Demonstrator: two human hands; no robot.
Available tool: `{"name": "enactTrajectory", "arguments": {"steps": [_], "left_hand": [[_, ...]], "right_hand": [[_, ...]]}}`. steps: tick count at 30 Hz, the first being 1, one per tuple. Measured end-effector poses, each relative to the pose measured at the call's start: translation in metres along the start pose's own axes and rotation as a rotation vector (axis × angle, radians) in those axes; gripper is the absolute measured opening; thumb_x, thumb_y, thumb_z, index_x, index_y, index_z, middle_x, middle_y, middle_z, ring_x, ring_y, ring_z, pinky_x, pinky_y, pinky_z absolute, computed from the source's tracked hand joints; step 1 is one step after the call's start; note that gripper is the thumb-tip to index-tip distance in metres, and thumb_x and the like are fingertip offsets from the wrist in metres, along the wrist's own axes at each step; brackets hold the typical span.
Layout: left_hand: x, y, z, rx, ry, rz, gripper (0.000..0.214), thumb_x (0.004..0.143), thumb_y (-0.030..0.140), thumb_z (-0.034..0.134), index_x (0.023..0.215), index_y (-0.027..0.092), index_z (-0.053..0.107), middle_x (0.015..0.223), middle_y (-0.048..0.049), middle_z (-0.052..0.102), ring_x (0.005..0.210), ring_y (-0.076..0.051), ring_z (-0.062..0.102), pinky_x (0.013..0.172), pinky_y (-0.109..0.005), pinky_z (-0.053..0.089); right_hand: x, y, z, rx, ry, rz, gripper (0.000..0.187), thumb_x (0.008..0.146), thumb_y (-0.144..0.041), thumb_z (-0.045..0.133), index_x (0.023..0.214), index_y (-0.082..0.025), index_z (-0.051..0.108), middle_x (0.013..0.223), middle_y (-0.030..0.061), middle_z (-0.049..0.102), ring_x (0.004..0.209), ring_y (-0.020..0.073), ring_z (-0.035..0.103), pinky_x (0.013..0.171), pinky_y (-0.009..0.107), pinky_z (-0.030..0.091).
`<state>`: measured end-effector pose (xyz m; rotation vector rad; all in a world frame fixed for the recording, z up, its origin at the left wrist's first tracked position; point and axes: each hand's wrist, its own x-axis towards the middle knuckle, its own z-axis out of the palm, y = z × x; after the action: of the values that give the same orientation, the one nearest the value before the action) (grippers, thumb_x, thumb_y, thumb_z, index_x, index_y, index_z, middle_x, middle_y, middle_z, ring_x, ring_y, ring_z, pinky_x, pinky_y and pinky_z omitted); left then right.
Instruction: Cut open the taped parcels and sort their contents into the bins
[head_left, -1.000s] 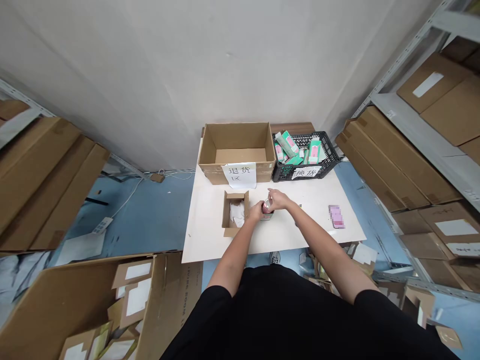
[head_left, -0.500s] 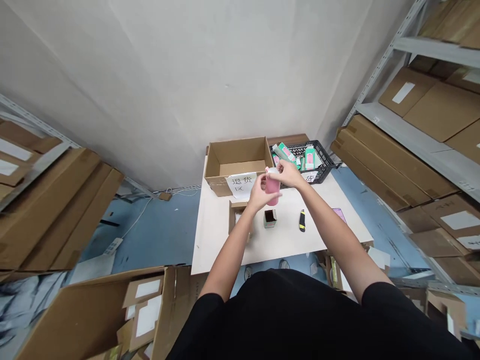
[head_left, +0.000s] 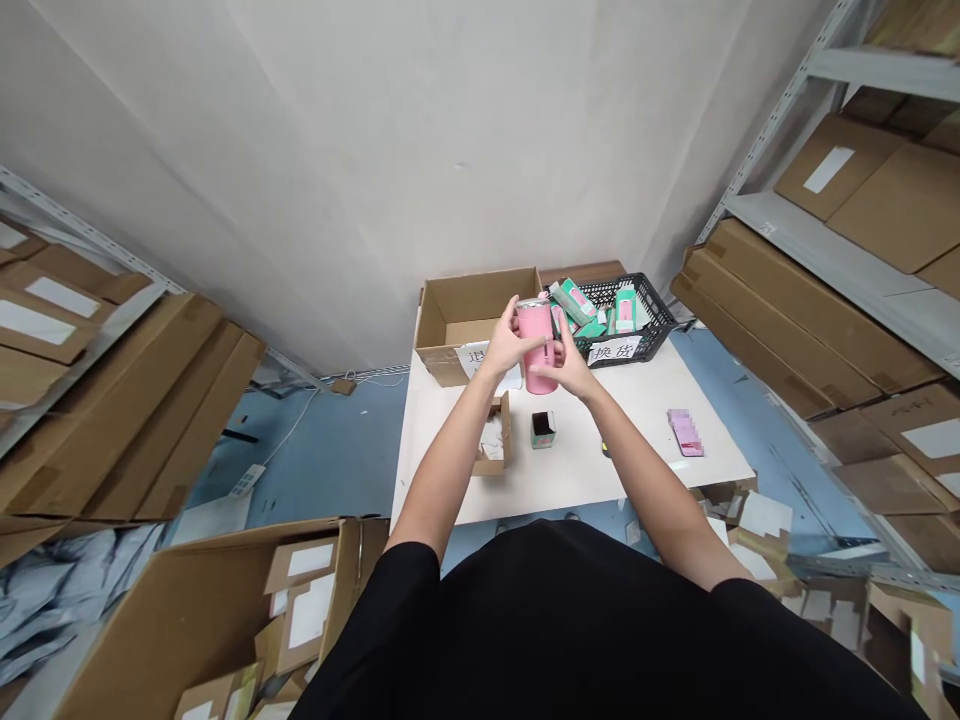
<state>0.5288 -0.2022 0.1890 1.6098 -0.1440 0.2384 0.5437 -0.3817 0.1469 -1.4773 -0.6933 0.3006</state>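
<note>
A pink tumbler [head_left: 535,322] with a silvery rim and a side handle is held up over the table. My left hand [head_left: 507,342] wraps its upper left side. Lower down, my right hand [head_left: 568,368] grips it near the handle. Below them on the white table [head_left: 577,470] stands a small green box [head_left: 543,430] with its dark inside showing. To its left, an opened brown carton [head_left: 504,440] has white material in it. A cutter [head_left: 605,450] is mostly hidden behind my right forearm.
Behind my hands is a large open cardboard box [head_left: 435,322] with a paper sign. A black basket [head_left: 660,320] beside it contains several green-and-pink boxes. A pink phone-like item [head_left: 685,433] lies at the right. Shelves of cartons flank both sides.
The tumbler has been turned and raised slightly; its rim and handle now show, and the pale covering at its top is out of sight. My right hand has moved from its top to its lower side.
</note>
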Motion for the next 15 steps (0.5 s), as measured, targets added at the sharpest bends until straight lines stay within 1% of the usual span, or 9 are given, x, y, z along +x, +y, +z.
{"name": "enactTrajectory", "arguments": {"steps": [1,3,5,8,10,13,15], "left_hand": [[0.002,0.001,0.000,-0.036,-0.023,-0.008,0.131,0.074,0.052,0.095,0.174,0.026,0.015,0.157,-0.0190,0.056,0.138,-0.036,0.060,0.117,-0.055,0.049],[0.004,0.003,-0.002,-0.093,-0.053,-0.010,0.131,0.075,0.050,0.094,0.175,0.029,0.012,0.155,-0.0182,0.057,0.138,-0.035,0.060,0.117,-0.054,0.049],[0.007,0.005,-0.002,-0.113,-0.041,-0.010,0.134,0.073,0.046,0.096,0.175,0.029,0.011,0.154,-0.0183,0.058,0.138,-0.035,0.060,0.116,-0.054,0.050],[0.011,0.007,-0.002,-0.140,-0.023,-0.035,0.132,0.075,0.040,0.095,0.175,0.026,0.010,0.146,-0.0185,0.064,0.131,-0.035,0.064,0.113,-0.055,0.052],[0.013,0.009,-0.001,-0.161,-0.033,-0.035,0.130,0.076,0.039,0.094,0.175,0.026,0.011,0.143,-0.0177,0.066,0.131,-0.035,0.065,0.112,-0.055,0.053],[0.017,0.014,0.001,-0.153,-0.023,-0.021,0.138,0.070,0.040,0.099,0.175,0.027,0.011,0.145,-0.0173,0.065,0.135,-0.035,0.062,0.113,-0.052,0.052],[0.018,0.018,0.003,-0.157,-0.013,-0.045,0.143,0.066,0.043,0.101,0.175,0.026,0.009,0.142,-0.0177,0.067,0.131,-0.034,0.065,0.112,-0.052,0.052]], "right_hand": [[-0.001,-0.001,-0.001,0.034,-0.012,-0.003,0.134,0.078,-0.052,0.091,0.175,-0.032,0.001,0.142,0.0133,0.067,0.121,0.0327,0.070,0.105,0.052,0.059],[-0.002,-0.003,-0.004,0.057,0.018,-0.004,0.140,0.076,-0.051,0.092,0.175,-0.033,-0.005,0.139,0.0129,0.069,0.118,0.0318,0.072,0.105,0.053,0.059],[-0.004,-0.004,-0.006,0.051,0.061,-0.004,0.148,0.072,-0.050,0.096,0.175,-0.033,-0.009,0.137,0.0128,0.070,0.116,0.0315,0.072,0.104,0.052,0.060],[-0.006,-0.003,-0.008,0.096,0.048,-0.001,0.147,0.072,-0.053,0.095,0.174,-0.035,-0.008,0.139,0.0119,0.069,0.117,0.0310,0.072,0.102,0.050,0.061],[-0.006,-0.002,-0.009,0.124,0.026,-0.001,0.145,0.072,-0.054,0.095,0.174,-0.036,-0.007,0.137,0.0109,0.069,0.115,0.0303,0.072,0.100,0.049,0.062],[-0.007,0.002,-0.008,0.114,0.070,-0.009,0.151,0.068,-0.054,0.098,0.174,-0.036,-0.008,0.131,0.0103,0.071,0.110,0.0295,0.073,0.094,0.048,0.064],[-0.007,0.004,-0.007,0.126,0.088,-0.014,0.151,0.067,-0.056,0.097,0.175,-0.035,-0.006,0.131,0.0102,0.070,0.110,0.0290,0.074,0.093,0.046,0.064]]}}
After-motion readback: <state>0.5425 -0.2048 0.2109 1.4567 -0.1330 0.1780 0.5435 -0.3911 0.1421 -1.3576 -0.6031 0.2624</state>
